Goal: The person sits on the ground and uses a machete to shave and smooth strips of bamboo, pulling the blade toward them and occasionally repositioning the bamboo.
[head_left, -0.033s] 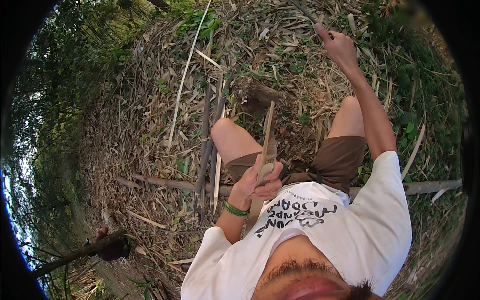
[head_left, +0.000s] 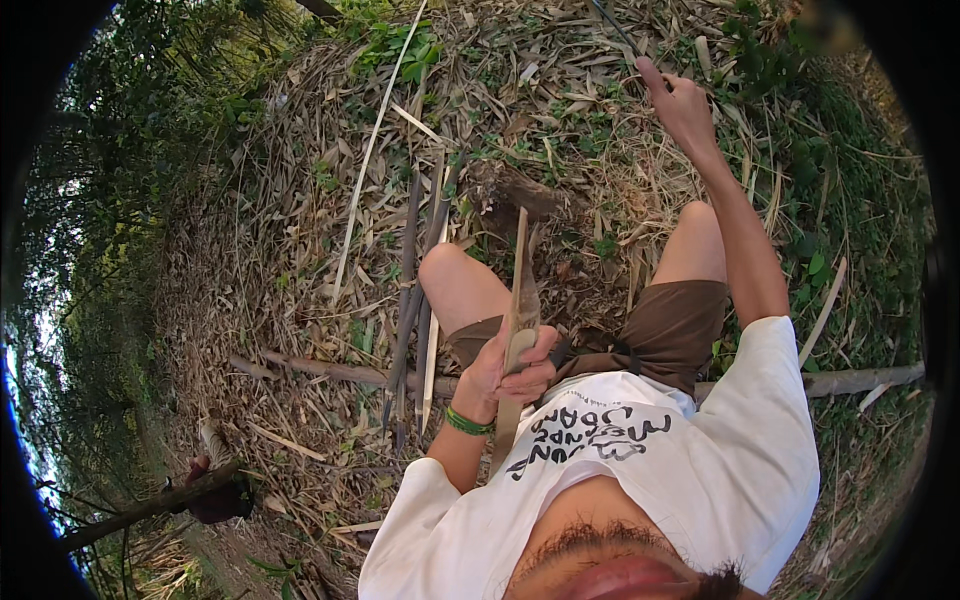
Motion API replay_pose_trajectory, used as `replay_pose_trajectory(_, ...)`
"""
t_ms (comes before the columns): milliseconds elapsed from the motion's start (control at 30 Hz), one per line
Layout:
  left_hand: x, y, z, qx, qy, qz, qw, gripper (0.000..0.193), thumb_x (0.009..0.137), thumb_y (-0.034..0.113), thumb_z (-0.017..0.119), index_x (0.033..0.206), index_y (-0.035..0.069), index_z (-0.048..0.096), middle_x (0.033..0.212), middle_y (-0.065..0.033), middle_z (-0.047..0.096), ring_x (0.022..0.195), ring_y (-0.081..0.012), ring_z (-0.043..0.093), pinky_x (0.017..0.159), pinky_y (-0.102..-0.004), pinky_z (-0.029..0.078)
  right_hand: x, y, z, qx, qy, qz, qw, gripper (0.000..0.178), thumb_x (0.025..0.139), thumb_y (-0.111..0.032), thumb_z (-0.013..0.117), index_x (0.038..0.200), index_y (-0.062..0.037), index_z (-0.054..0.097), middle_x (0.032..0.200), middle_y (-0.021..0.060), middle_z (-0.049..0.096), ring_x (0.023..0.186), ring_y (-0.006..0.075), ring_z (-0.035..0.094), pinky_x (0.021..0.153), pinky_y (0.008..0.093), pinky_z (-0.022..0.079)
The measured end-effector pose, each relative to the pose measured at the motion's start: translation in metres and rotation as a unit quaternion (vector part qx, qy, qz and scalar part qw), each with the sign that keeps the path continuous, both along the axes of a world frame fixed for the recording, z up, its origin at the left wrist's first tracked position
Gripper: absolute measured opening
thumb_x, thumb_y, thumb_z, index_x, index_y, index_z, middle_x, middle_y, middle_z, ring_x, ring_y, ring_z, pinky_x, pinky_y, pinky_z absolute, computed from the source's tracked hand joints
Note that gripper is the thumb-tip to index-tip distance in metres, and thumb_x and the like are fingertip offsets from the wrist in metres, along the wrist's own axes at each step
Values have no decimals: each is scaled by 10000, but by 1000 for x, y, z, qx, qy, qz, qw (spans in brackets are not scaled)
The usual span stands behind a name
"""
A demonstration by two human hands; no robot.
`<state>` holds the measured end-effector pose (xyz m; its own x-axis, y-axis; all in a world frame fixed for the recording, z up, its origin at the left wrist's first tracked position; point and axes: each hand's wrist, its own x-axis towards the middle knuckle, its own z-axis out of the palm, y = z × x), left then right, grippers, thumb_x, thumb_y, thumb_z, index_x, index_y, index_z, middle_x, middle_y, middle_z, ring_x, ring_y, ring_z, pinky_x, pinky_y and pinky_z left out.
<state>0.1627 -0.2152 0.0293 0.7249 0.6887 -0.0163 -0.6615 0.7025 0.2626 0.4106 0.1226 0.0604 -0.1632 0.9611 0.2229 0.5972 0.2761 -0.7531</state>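
Left hand [head_left: 515, 375]: I see fingers wrapped tight around a bamboo strip [head_left: 520, 300]
Right hand [head_left: 683, 105]: fingers closed round a thin dark stick [head_left: 612, 25]

Soft, even daylight filled the scene, with no hard shadows on the dry leaf litter [head_left: 300, 250]; only faint shading lay beneath the legs. The brightest patch was a sliver of blown-out sky [head_left: 25, 420] at the left rim, behind dark foliage. The white shirt [head_left: 720, 450] was bright but kept its detail. Fisheye distortion bent straight stalks toward the rim, and a black vignette closed all 4 corners. The centre was sharp; the face at the lower edge and a smudge at the upper right were blurred.
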Motion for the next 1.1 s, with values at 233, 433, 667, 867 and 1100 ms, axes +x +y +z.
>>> replay_pose_trajectory(233, 1, 36, 0, -96, 5, 32, 995, 573, 972, 712, 322, 795, 170, 379, 499, 51, 343, 350, -40, 289, 338, -170, 287, -75, -125, 32, -213, 271, 184, 920, 515, 834, -523, 769, 662, -59, 632, 553, -35, 548, 475, 27, 474, 441, 217, 352)
replay_pose_trajectory(433, 0, 57, 18, -52, 333, 136, 932, 535, 1009, 658, 317, 777, 179, 376, 513, 52, 335, 358, -58, 288, 356, -194, 291, -104, -130, 6, -125, 287, 201, 928, 294, 844, -296, 805, 813, -31, 684, 631, 2, 625, 484, 28, 520, 424, 198, 373)
replay_pose_trajectory(667, 7, 57, 3, -1, 508, 238, 828, 532, 1044, 586, 313, 962, 91, 491, 721, -21, 513, 573, -111, 511, 559, -247, 480, -109, -117, 5, -240, 394, 141, 876, 205, 841, -177, 786, 870, -14, 665, 692, 17, 637, 493, 52, 519, 440, 210, 385)
replay_pose_trajectory(867, -9, -10, -59, 70, 450, 207, 866, 538, 1062, 528, 335, 1081, 26, 529, 948, -81, 614, 775, -136, 644, 767, -306, 545, -92, -88, 20, -193, 456, 93, 864, 226, 832, -160, 796, 905, -6, 646, 703, 16, 609, 495, 72, 519, 448, 232, 411)
replay_pose_trajectory(1100, -7, -59, -59, -3, 552, 213, 807, 372, 1068, 384, 451, 924, 52, 539, 695, -34, 589, 558, -93, 574, 542, -237, 501, -79, -56, 20, -136, 431, 87, 888, 334, 919, -316, 726, 846, -3, 637, 580, 8, 556, 459, 76, 489, 454, 226, 383)
